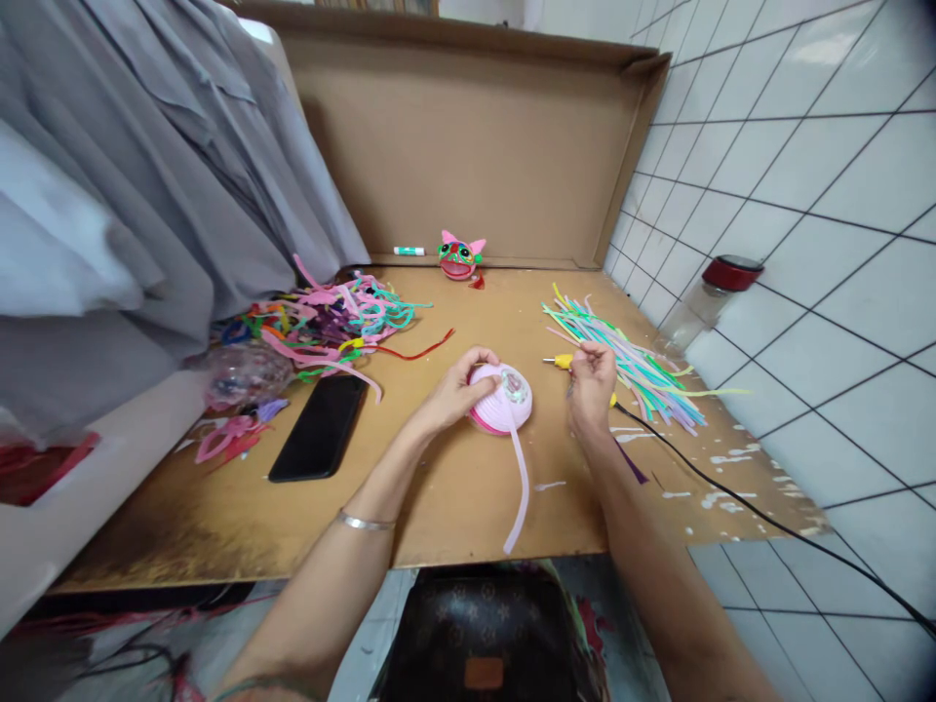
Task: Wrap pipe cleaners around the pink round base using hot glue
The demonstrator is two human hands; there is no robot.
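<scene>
My left hand (460, 395) holds a rounded pink ball (491, 414) wound from fuzzy strips, its fingers and thumb curled over the left side. A whitish, glossy patch (516, 386) marks the top of the ball. From it a loose pale-pink strip (523, 487) trails down to the table. To the right, my right hand (594, 380) is closed round a yellow-handled tool (562, 361), which looks like a soldering iron. Its metal tip points left, a black cord (694, 453) leaves it on the right, and my fingers hide its middle.
Coloured pipe cleaners (621, 356) lie in a bundle at right, with a tangled heap (351, 312) at left beside a black phone (318, 429). A toy head (458, 255) and marker (409, 251) sit before the cardboard wall (468, 146). A red-lidded jar (706, 302) stands by the tiles.
</scene>
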